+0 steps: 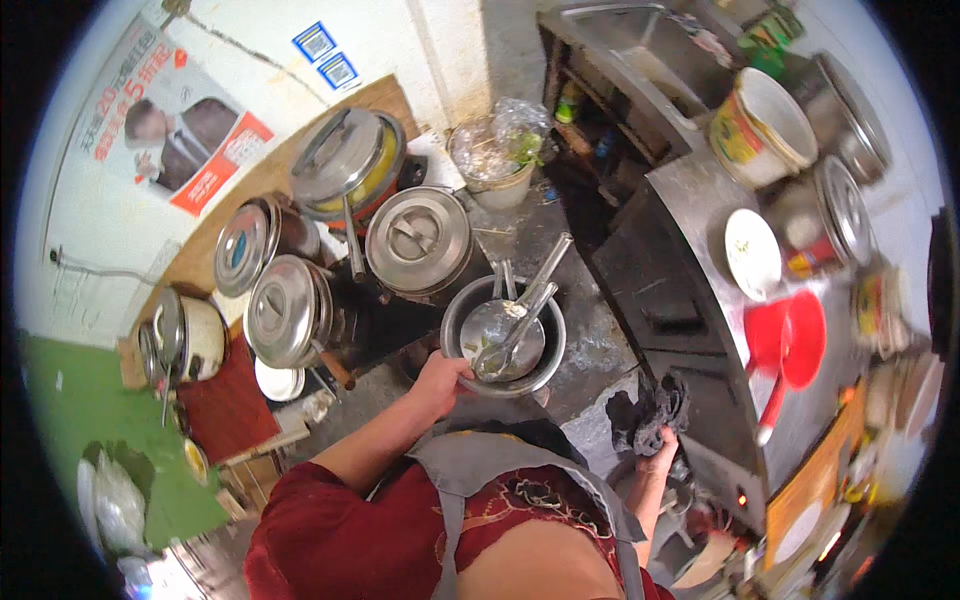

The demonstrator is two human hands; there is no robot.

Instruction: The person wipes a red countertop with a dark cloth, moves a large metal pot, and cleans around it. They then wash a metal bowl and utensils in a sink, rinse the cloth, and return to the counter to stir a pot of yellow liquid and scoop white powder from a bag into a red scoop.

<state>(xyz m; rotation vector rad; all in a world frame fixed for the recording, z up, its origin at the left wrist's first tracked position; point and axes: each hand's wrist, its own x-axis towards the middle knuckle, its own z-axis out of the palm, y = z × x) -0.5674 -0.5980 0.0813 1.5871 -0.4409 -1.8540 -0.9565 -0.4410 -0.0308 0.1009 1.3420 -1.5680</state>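
My left hand (pixel 444 381) grips the near left rim of a round stainless-steel basin (pixel 556 352). Inside the basin lie a metal ladle (pixel 517 337) and other metal utensils, their handles leaning over the far rim, with some food scraps and what looks like liquid. My right hand (pixel 660 451) is closed on a dark, crumpled cloth (pixel 649 411), held low to the right, apart from the basin and beside the dark cabinet front.
Lidded steel pots (pixel 418 238) stand to the left. A waste bucket (pixel 498 187) with plastic bags is ahead. On the right metal counter (pixel 697 217) are a white bowl (pixel 753 253), a red plastic dipper (pixel 804 341) and a wooden board (pixel 814 480). A sink (pixel 652 64) lies beyond.
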